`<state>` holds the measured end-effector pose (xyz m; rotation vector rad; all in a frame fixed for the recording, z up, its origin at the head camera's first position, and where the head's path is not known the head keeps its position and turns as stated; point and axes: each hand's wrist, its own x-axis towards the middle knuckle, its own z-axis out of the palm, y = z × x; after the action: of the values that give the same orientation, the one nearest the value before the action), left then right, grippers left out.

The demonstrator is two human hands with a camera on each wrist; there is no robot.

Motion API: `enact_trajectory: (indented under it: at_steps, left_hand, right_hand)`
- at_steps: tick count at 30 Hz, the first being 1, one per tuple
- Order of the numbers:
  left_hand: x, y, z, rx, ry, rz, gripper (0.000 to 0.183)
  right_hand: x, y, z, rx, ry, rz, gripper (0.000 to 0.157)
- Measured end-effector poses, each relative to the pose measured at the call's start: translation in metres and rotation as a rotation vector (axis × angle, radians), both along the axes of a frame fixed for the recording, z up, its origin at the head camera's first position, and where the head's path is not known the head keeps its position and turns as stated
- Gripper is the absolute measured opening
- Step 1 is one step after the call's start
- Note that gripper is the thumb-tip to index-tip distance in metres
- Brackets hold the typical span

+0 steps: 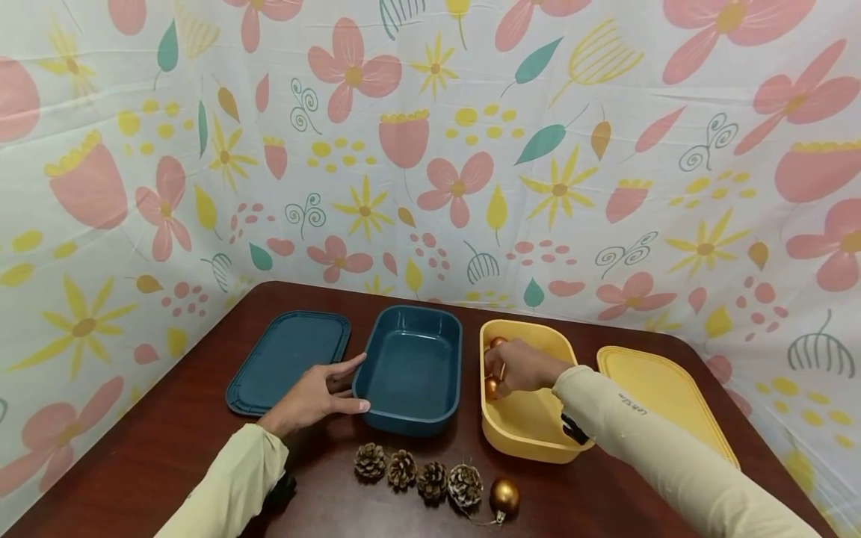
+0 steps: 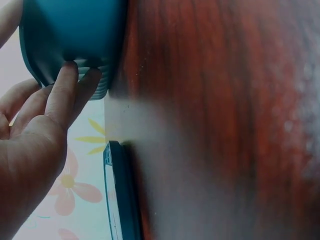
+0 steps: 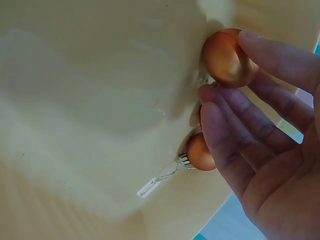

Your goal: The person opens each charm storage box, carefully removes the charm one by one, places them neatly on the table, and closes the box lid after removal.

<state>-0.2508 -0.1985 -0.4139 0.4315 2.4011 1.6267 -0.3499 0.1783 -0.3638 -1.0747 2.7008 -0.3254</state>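
My right hand (image 1: 521,365) reaches into the yellow box (image 1: 494,437) and pinches a shiny copper-coloured bauble (image 3: 229,59) between thumb and fingers, close to the box's left wall. Behind those fingers lies another bauble (image 3: 201,152) with a clear hanging loop; part of a further one may show beside it, mostly hidden. On the left, my left hand (image 1: 312,396) rests its extended fingers (image 2: 62,95) against the outer left wall of the dark blue box (image 1: 406,420), thumb near the front corner. The blue box holds nothing that I can see.
Several pine cones (image 1: 433,480) stand in a row before the boxes, with a loose bauble (image 1: 504,497) at the row's right end. A blue lid (image 1: 292,351) lies at the left, a yellow lid (image 1: 662,388) at the right. Patterned cloth (image 1: 430,172) hangs behind the table.
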Motion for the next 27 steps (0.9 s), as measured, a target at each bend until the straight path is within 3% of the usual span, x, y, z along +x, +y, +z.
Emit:
enact_trajectory:
  at_steps: [5, 12, 16, 22, 24, 27]
  left_hand:
    - [0.001, 0.000, 0.001, 0.011, -0.005, 0.002, 0.090]
    - [0.001, -0.001, 0.002, 0.004, 0.002, -0.001, 0.090]
    - [0.001, -0.001, 0.003, 0.005, 0.001, -0.002, 0.090]
    - [0.001, -0.001, 0.002, -0.008, 0.001, 0.001, 0.090]
    - [0.002, -0.001, 0.002, -0.014, 0.004, 0.001, 0.090]
    - [0.002, 0.000, 0.002, -0.018, 0.008, 0.000, 0.090]
  right_hand:
    - [-0.002, 0.001, -0.002, 0.023, 0.001, -0.008, 0.022]
    - [-0.006, 0.004, 0.006, -0.017, -0.024, 0.086, 0.021]
    - [-0.003, 0.010, 0.021, -0.090, -0.125, 0.059, 0.022]
    - [0.011, 0.021, 0.043, -0.248, -0.406, -0.062, 0.030]
    - [0.017, 0.025, 0.048, -0.299, -0.460, -0.060, 0.032]
    - [0.029, 0.031, 0.056, -0.344, -0.459, -0.005, 0.029]
